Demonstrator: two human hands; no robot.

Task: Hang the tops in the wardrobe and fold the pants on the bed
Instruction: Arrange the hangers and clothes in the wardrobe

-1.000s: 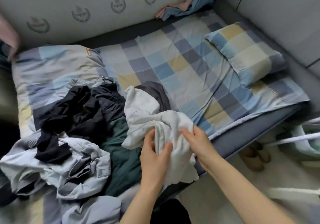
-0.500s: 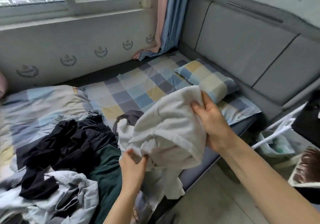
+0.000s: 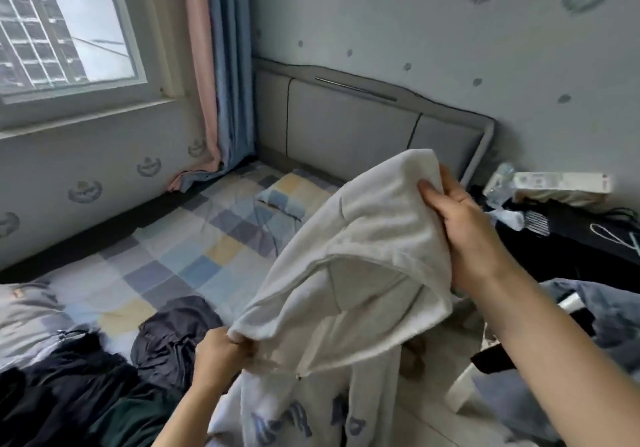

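Over the checked bed [image 3: 194, 259] we hold up a white hoodie [image 3: 363, 273], left hand [image 3: 221, 360] fisted on its edge, right hand [image 3: 464, 235] pinching the hood. It's a top, so next we likely need a hanger.

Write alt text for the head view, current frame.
Two bare hands hold up a white zip hoodie above the bed's edge: the right hand grips its hood, the left hand pinches the fabric lower down. Behind lie a checked bed with a pile of dark clothes, a pillow and a grey headboard.
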